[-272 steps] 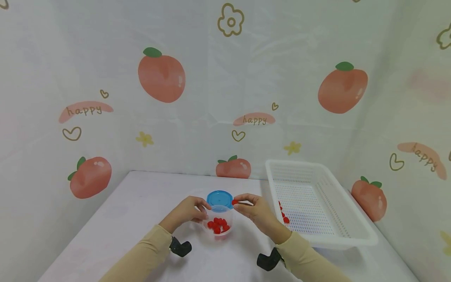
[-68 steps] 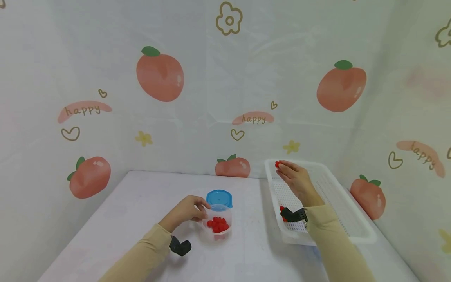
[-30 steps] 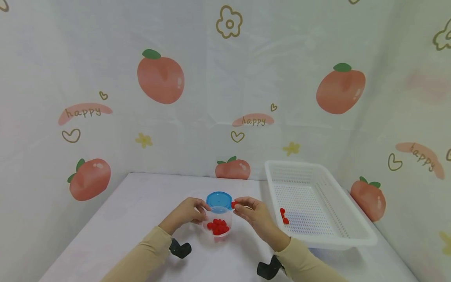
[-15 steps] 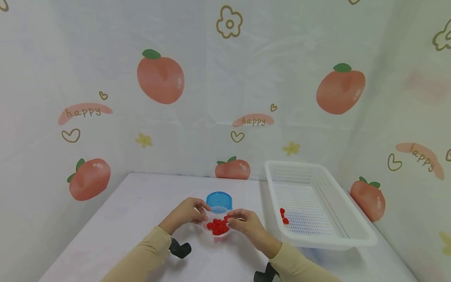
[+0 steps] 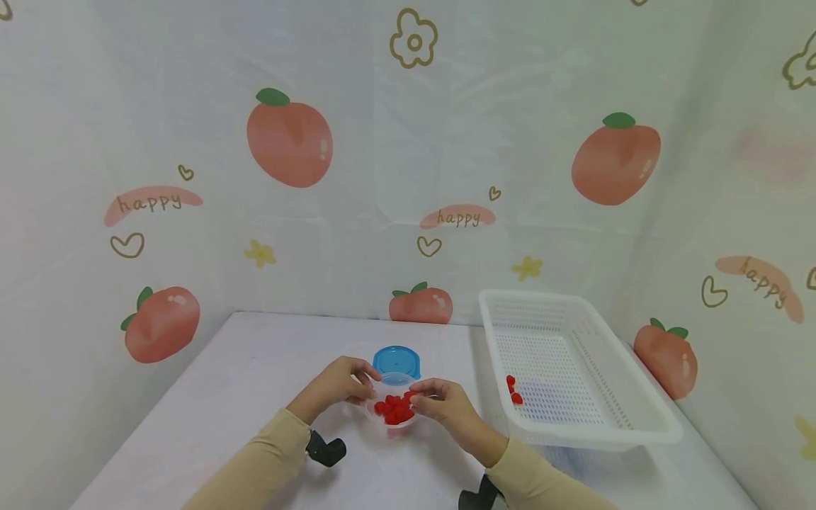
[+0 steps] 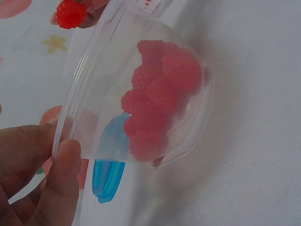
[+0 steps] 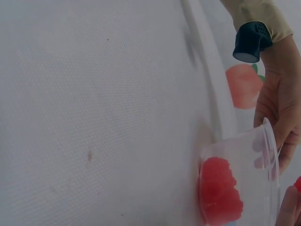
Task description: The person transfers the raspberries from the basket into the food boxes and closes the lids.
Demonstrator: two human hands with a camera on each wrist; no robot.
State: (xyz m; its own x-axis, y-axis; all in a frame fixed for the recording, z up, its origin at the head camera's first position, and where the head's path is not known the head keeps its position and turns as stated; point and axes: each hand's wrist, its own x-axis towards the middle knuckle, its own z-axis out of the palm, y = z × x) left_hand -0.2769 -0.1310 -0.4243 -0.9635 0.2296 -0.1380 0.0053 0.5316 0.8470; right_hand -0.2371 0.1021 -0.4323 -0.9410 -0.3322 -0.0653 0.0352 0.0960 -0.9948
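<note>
A clear plastic tub (image 6: 104,77) stands on the table with several red raspberries (image 6: 162,94) heaped in its bottom. My left hand (image 5: 334,386) holds the tub's rim at its left side, thumb and fingers on either side of the wall in the left wrist view. Over the rim's right side, my right hand (image 5: 449,411) pinches one raspberry (image 6: 71,14) between thumb and fingertips, above the heap. In the right wrist view only the fingertips (image 7: 288,207) of that hand show, at the lower right corner.
A round blue lid (image 5: 397,360) lies just behind the tub. To the right stands a large white perforated basket (image 5: 599,433), with a few raspberries (image 5: 516,399) along its left wall. A printed curtain (image 5: 357,234) closes off the back.
Earlier my right hand was over the basket holding a raspberry. It then came left to the tub and, in the last second, moved over its rim. My left hand stays on the tub.
</note>
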